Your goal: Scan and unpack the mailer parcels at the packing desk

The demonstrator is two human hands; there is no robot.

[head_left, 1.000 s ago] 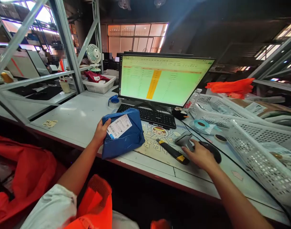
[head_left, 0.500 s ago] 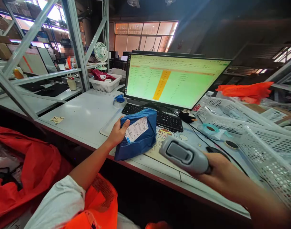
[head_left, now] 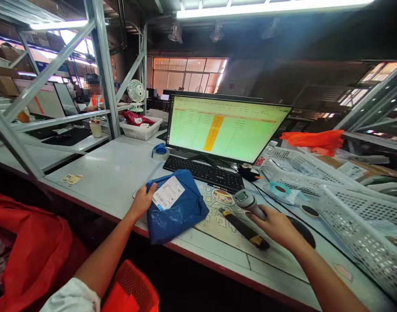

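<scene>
My left hand (head_left: 142, 203) pins the blue parcel (head_left: 177, 208) flat on the worktop (head_left: 116, 167), label (head_left: 168, 193) up, while my right hand (head_left: 276, 225) grasps the barcode scanner (head_left: 248, 202), best angled squarely leftward at that label.

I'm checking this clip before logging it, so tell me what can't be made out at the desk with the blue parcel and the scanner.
- Label on the blue parcel, head view: print too small to read.
- Monitor, head view: spreadsheet text too small and washed out.
- Scanner, head view: its grip is hidden by the right hand.
- Parcel's left edge: covered by the left hand.
- White baskets: cut off by the right edge.
</scene>
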